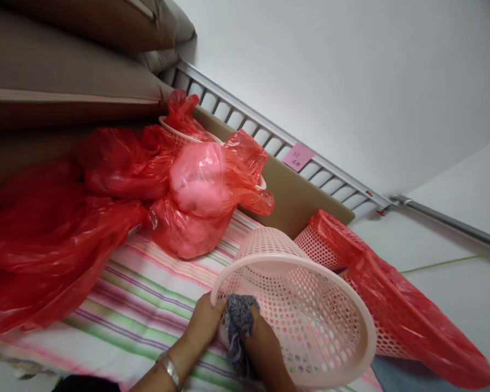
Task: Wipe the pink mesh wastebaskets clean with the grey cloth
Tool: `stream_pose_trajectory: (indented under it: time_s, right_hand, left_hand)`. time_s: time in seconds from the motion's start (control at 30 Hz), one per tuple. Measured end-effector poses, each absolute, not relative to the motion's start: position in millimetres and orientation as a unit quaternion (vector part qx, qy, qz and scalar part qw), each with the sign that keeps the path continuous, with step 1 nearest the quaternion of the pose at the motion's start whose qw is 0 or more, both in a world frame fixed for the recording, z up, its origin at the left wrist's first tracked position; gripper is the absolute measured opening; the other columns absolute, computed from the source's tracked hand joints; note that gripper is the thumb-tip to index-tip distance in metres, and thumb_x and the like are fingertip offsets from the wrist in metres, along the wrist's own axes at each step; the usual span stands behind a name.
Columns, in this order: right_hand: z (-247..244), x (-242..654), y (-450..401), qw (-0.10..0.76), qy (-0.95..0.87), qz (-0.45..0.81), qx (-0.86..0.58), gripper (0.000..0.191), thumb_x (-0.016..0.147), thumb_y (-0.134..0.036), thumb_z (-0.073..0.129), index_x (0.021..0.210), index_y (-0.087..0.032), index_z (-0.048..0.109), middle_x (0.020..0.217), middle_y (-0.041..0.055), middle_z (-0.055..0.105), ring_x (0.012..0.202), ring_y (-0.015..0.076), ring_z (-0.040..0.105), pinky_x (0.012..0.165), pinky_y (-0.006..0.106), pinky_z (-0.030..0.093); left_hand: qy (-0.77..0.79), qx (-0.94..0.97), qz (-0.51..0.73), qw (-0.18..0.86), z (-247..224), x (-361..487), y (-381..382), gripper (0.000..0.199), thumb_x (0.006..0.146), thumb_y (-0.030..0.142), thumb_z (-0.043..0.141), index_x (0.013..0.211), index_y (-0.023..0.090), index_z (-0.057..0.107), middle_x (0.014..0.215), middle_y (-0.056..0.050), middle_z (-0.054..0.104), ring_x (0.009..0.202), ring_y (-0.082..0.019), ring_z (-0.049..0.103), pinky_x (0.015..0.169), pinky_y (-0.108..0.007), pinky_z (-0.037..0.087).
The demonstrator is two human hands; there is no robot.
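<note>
A pale pink perforated plastic basket (314, 310) lies tipped on its side, its wide mouth facing me. My left hand (206, 324), with a silver bracelet on its wrist, grips the left part of the rim. A dark grey crumpled cloth (240, 313) is bunched in my right hand (265, 343) at the inside of that rim, close to my left fingers. Part of the cloth hangs down below the right hand. The fingertips of both hands are partly hidden by the cloth and rim.
Red plastic bags (204, 190) with stuffed contents cover the left side of the striped sheet (147, 283). More baskets lined with red plastic (375, 283) stand at the right. Behind are a metal rail (245, 114) bearing a pink note (298, 157) and a white wall.
</note>
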State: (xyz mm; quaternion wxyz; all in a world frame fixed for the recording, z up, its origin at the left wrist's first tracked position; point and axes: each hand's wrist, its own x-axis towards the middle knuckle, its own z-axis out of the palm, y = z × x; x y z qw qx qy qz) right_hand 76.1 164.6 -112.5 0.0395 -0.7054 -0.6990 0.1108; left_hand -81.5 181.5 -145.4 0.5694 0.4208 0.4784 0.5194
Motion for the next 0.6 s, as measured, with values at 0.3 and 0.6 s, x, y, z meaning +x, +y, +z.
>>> stream_pose_trajectory:
  time_s: [0.3,0.6]
  right_hand:
    - [-114.2,86.7,258.9,0.006,-0.634,0.051,-0.771,0.041,0.082,-0.04,0.042,0.12,-0.024,0.045,0.104,0.0083,0.066,0.094,0.0229,0.062,0.076,0.03,0.043]
    - [-115.9,100.5,318.1,-0.004,-0.579,0.049,-0.814,0.051,0.082,-0.046,0.04,0.126,-0.02,0.042,0.114,0.0147,0.061,0.103,0.0287,0.059,0.079,0.038,0.043]
  left_hand:
    - [0.482,0.425,0.51,0.572,-141.4,-81.3,184.3,0.034,0.076,0.033,0.048,0.083,0.008,0.07,0.076,-0.011,0.071,0.074,-0.025,0.065,0.067,-0.029,0.048]
    - [0.491,0.436,0.488,0.575,-145.5,-79.2,184.8,0.037,0.079,0.034,0.045,0.086,0.006,0.069,0.075,-0.012,0.071,0.07,-0.024,0.065,0.061,-0.028,0.047]
